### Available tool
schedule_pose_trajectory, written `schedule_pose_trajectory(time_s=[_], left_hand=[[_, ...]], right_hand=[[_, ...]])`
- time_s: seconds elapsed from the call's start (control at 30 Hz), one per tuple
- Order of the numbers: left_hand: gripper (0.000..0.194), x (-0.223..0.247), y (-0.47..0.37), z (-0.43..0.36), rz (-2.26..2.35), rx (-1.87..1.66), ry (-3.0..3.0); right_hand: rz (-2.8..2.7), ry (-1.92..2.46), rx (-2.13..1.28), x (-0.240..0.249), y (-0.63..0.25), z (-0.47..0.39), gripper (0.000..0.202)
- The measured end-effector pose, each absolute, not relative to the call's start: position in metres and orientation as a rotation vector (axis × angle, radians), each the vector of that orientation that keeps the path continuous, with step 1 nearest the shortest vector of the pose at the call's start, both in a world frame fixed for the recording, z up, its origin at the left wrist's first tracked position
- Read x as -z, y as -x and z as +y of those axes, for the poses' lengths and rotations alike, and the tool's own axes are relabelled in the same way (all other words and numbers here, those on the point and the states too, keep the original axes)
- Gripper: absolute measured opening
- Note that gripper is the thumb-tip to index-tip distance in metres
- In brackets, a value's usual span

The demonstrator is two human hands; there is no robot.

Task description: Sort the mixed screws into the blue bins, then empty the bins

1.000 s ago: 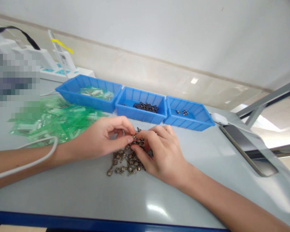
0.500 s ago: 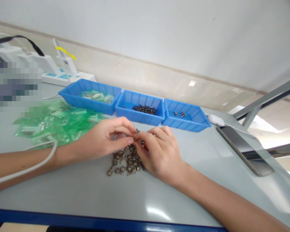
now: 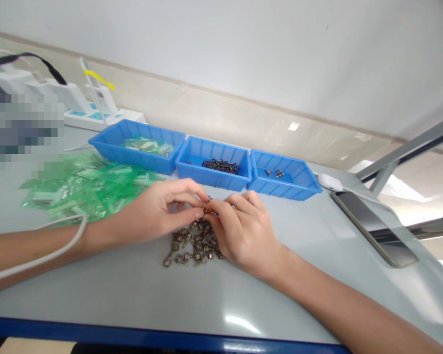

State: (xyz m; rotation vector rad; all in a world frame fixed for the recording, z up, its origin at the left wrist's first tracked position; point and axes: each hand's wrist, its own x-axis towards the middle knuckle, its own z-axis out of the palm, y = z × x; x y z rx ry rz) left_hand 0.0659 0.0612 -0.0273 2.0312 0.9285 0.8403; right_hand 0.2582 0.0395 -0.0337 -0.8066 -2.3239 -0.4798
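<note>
My left hand (image 3: 162, 209) and my right hand (image 3: 239, 226) meet above a pile of small metal bolts (image 3: 199, 243) on the table. Thumb and fingers of both hands are pinched together on one small dark bolt (image 3: 206, 208), which is mostly covered by the fingertips. The bolts in the pile have blocky heads or nuts on thin shanks, and some lie under my right hand. A white cable (image 3: 64, 250) passes over my left forearm.
Behind my hands stand three blue bins: the left bin (image 3: 140, 161) with green packets, the middle bin (image 3: 214, 179) with dark screws, the right bin (image 3: 284, 189) with a few small screws. Green bags (image 3: 96, 187) lie left; a phone (image 3: 372, 228) lies right.
The fingers of my right hand have shifted slightly at the pinched bolt. My left hand stays almost still, and the pile and bins look the same.
</note>
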Motion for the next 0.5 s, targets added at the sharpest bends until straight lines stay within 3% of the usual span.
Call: schedule_pose_trajectory(time_s=[0.5], left_hand=[[0.007,0.03,-0.0662,0.0606,0.885,-0.974,-2.072]], right_hand=[[-2.39,0.81,0.679,0.0352,-0.2574,0.0407,0.012]])
